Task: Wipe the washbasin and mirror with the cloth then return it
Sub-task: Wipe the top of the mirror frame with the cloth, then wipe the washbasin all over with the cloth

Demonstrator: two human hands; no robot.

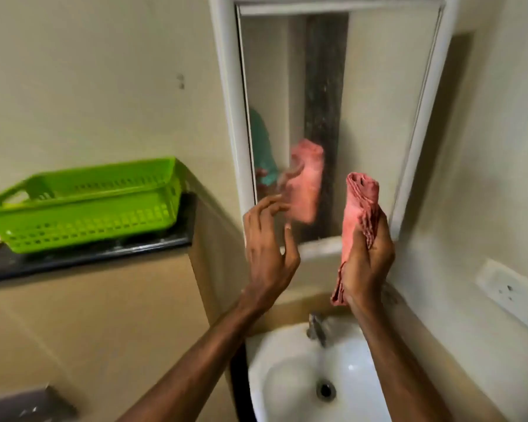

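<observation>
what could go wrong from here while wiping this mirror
The pink cloth is bunched in the right hand, so it may only smear the mirror. Its loose tail hangs above the tap and could drop into the washbasin. The open left hand near the glass may leave fingerprints.

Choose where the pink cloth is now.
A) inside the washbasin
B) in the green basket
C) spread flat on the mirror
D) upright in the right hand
D: the right hand grips the bunched pink cloth upright, while the left hand is open and empty.
</observation>
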